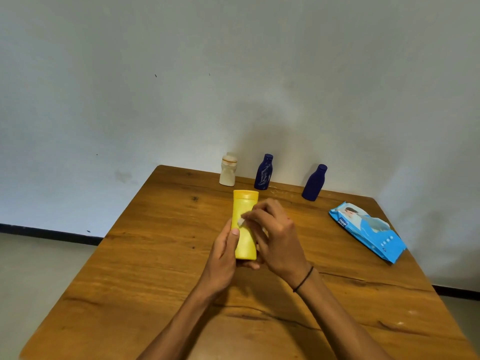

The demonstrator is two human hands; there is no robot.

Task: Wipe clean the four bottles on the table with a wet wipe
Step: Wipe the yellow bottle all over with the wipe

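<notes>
- Wooden counter (145, 255) pushed up against a plain pale wall, dark grain cracks running across the near part.
- yellow bottle (245, 229) is held up over the middle of the counter, cap end pointing away toward the wall.
- left hand (223, 258) has its grip wrapped round the lower half of that bottle, thumb lying along the front.
- right hand (275, 237) is pinching a small white wet wipe (241, 221) in its fingertips, pressed onto the bottle's front face. Thin black band on that wrist.
- Back by the wall, standing upright: a cream bottle (228, 169), then a dark blue bottle (263, 172) just to its right, then a second dark blue bottle (314, 183) further right, well apart.
- Blue wipes pack (368, 231) lies flat near the right edge.
</notes>
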